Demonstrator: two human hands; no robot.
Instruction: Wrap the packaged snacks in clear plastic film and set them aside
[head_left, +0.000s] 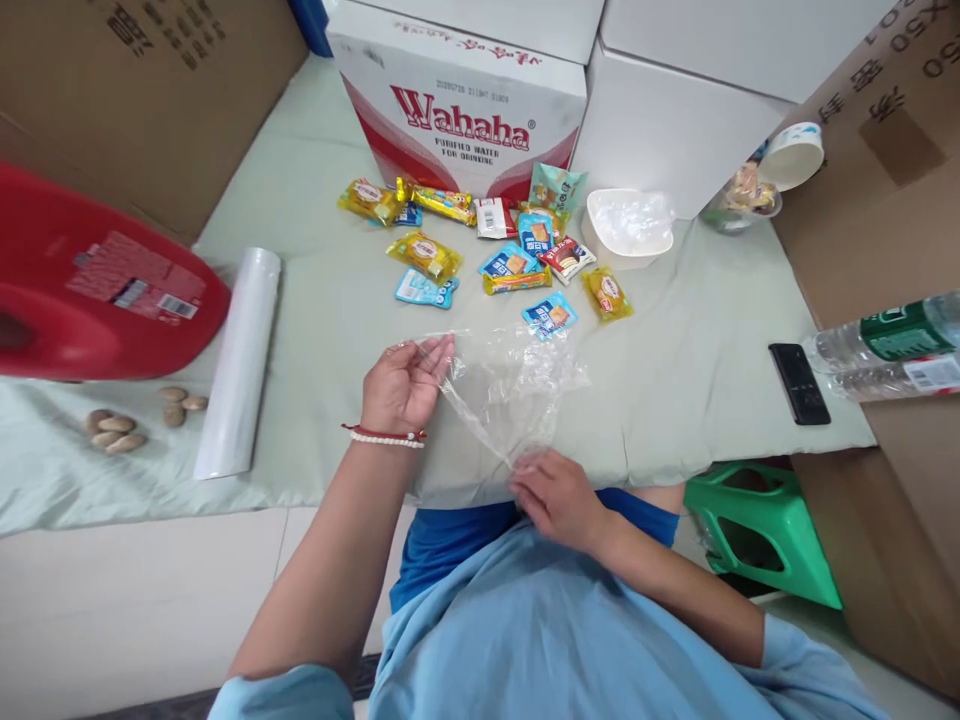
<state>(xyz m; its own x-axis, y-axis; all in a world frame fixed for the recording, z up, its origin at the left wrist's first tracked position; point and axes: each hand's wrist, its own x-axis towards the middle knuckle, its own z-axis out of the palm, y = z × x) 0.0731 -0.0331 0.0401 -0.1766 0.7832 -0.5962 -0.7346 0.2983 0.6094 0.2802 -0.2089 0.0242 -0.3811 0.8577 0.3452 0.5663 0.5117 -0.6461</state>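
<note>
A thin clear plastic bag (510,385) is stretched between my two hands over the front part of the table. My left hand (409,380), with red and white bracelets at the wrist, pinches its upper left corner, palm turned up. Its lower end is in the closed fingers of my right hand (551,495) at the table's front edge; the fingertips are partly hidden. Just beyond the bag lie several wrapped snacks, among them a blue packet (551,314), a yellow-wrapped cake (426,256), a yellow bar (517,282) and a red and white packet (568,260).
At left stand a red jug (112,270), a white plastic roll (240,365) and several brown nuts (116,432). Behind are a Wahaha box (465,110) and a white bowl (626,230) holding clear plastic. A phone (799,384) and bottles (885,340) lie right, above a green stool (772,530).
</note>
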